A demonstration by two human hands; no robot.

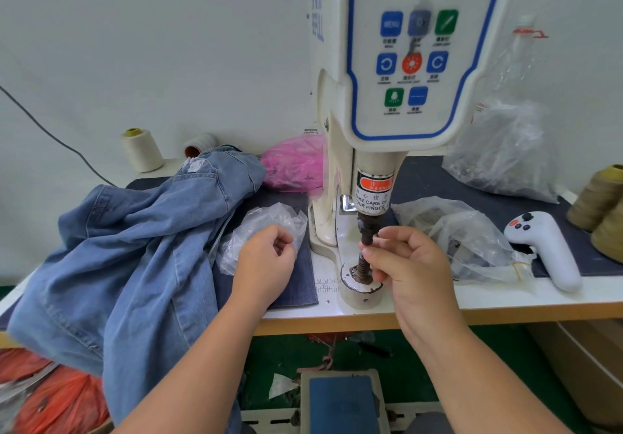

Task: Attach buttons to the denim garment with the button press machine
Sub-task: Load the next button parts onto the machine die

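Note:
The white button press machine [404, 63] stands at the table's centre, its dark punch [366, 231] hanging over the round lower die [357, 285]. My right hand [408, 265] is at the punch, thumb and fingertips pinched together at its tip; whatever they hold is too small to make out. My left hand [266, 258] hovers with loosely curled fingers over a clear plastic bag [263, 228] left of the machine, and I cannot see anything in it. The light blue denim garment [135, 248] lies heaped at the left and hangs over the table's front edge.
A pink bag [293, 164] and thread cones [141, 150] sit at the back left. Clear bags [472, 234] and a white handheld controller [546, 248] lie right of the machine, with tan thread cones [603, 204] at far right. A blue foot pedal [342, 403] is below the table.

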